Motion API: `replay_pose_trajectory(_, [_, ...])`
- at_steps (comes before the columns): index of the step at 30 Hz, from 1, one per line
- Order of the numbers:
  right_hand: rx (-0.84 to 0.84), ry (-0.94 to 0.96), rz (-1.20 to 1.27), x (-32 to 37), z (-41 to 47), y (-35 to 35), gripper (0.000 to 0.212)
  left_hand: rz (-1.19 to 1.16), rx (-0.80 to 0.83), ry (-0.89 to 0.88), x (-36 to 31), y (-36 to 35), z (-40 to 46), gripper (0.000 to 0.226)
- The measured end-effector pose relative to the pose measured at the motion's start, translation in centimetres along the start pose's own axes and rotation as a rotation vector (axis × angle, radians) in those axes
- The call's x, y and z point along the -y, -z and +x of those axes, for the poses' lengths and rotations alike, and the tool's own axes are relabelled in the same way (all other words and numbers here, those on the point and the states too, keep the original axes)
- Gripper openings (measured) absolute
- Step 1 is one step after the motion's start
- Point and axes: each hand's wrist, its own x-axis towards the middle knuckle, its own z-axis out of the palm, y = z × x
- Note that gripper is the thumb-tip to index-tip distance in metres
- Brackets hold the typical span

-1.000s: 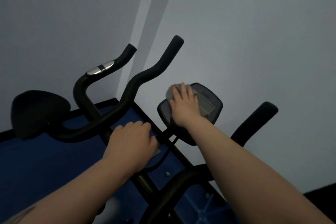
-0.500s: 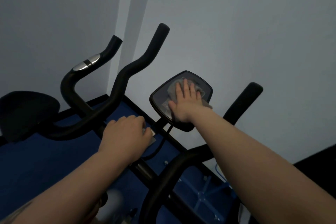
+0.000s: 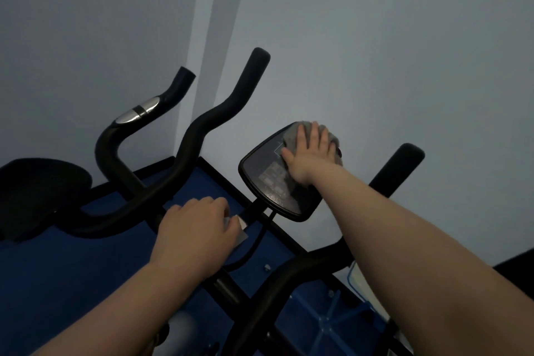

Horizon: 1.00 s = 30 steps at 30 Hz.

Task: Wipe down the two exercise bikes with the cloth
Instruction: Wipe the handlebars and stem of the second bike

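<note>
The near exercise bike's black console tilts up at centre right. My right hand lies flat on its upper right part, pressing a grey cloth against the screen; the cloth shows above and beside my fingers. My left hand curls over the black handlebar near the stem, with a small pale label or tag at its fingertips. A second bike's handlebar with a silver sensor stands behind on the left, and its black saddle sits at the far left.
Pale walls meet in a corner close behind the bikes. A blue mat with a black border covers the floor. The right handlebar grip rises beyond my right forearm. Blue frame parts show at the bottom.
My right hand slid the cloth from the console's middle up to its upper right edge, uncovering the buttons on the lower part. My left hand stayed on the handlebar.
</note>
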Motion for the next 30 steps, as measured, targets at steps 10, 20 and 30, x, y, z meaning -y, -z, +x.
replay_pose_trajectory(10, [0.26, 0.188, -0.268, 1.0, -8.1, -2.8, 0.084, -0.015, -0.004, -0.004, -0.1, 0.4, 0.0, 0.029])
replay_pose_trajectory(20, [0.018, -0.147, 0.024, 2.1, -0.8, 0.5, 0.084, -0.019, -0.041, 0.018, 0.0, 0.3, 0.0, 0.031])
replay_pose_trajectory(30, [0.188, 0.204, -0.337, 1.5, -8.5, -3.2, 0.094, -0.017, -0.021, 0.011, -0.1, 0.4, -0.1, 0.032])
